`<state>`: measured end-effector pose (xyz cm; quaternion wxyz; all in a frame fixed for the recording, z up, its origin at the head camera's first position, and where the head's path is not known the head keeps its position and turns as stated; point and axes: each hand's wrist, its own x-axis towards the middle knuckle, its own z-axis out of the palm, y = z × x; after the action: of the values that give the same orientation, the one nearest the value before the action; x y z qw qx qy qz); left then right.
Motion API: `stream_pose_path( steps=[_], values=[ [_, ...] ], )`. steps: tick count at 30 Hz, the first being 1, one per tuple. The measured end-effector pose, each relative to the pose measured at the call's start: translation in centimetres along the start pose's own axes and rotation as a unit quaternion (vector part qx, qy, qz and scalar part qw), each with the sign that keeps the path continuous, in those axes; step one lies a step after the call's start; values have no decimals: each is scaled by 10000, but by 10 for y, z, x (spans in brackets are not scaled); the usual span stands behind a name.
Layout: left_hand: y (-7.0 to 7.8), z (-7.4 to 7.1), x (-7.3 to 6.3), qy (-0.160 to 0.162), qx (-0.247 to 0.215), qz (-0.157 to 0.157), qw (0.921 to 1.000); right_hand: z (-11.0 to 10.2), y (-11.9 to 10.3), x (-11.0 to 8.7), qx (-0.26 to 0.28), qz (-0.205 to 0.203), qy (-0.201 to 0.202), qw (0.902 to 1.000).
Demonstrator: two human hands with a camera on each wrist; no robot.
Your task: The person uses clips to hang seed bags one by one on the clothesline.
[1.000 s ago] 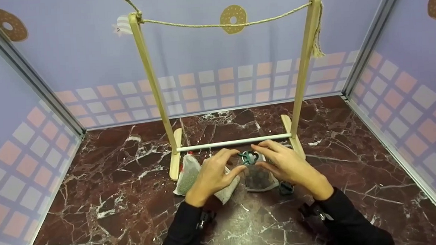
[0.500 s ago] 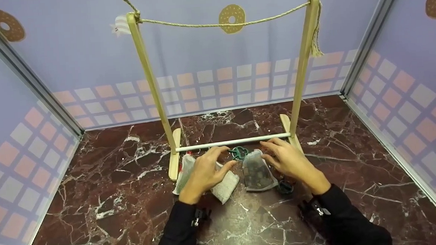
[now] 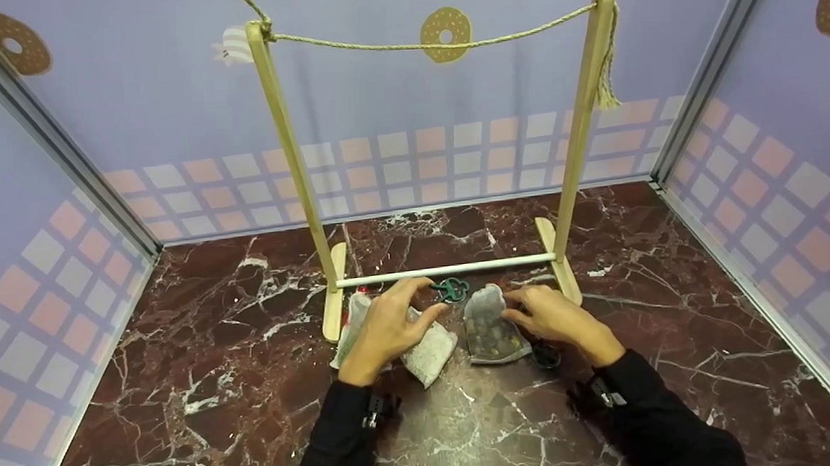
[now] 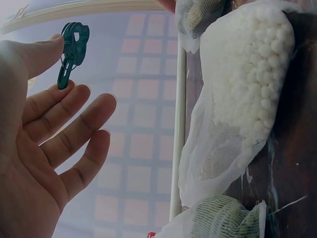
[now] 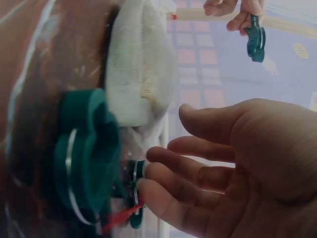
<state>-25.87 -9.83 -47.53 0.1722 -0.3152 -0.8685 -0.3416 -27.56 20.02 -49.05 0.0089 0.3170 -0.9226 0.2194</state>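
Note:
A green plastic spring clip (image 3: 451, 289) is pinched between the thumb and index finger of my left hand (image 3: 391, 323), the other fingers spread in the left wrist view. My left hand is held above a mesh bag of white pellets (image 3: 432, 349) and a mesh bag with greenish filling (image 3: 351, 329). Right of these lies a mesh bag of dark stones (image 3: 492, 328). Close by its right side is my right hand (image 3: 550, 312), fingers loosely bent and holding nothing visible. In the right wrist view its fingertips are by a second green clip (image 5: 136, 188); another clip (image 5: 86, 153) lies nearer the camera.
A wooden frame stands behind the bags, with a left post (image 3: 290, 147), right post (image 3: 583, 125) and white crossbar (image 3: 445, 269). A rope (image 3: 391, 47) sags between the post tops. Patterned walls (image 3: 394, 106) enclose the marbled surface (image 3: 217, 385).
Both hands were together around the clip above the stone bag. The left hand has drawn left with the clip; the right hand has parted from it and lowered beside the stone bag.

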Motion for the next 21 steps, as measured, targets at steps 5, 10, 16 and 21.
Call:
stream_pose_path(
  steps=[5, 10, 16, 21],
  values=[
    [-2, 0, -1, -149, -10, -92, 9998, 1, 0, -2, -23, 35, -555, 9984],
    [-3, 1, -2, -277, -35, -191, 9994, 2, -3, -4, -88, 347, -787, 9963],
    [-4, 2, -3, -346, -27, -240, 9991, 4, -6, -1, 433, 634, -660, 9949],
    [-4, 3, -3, -359, -95, -294, 9989, 5, -7, -1, 852, 846, -657, 9906]
  ],
)
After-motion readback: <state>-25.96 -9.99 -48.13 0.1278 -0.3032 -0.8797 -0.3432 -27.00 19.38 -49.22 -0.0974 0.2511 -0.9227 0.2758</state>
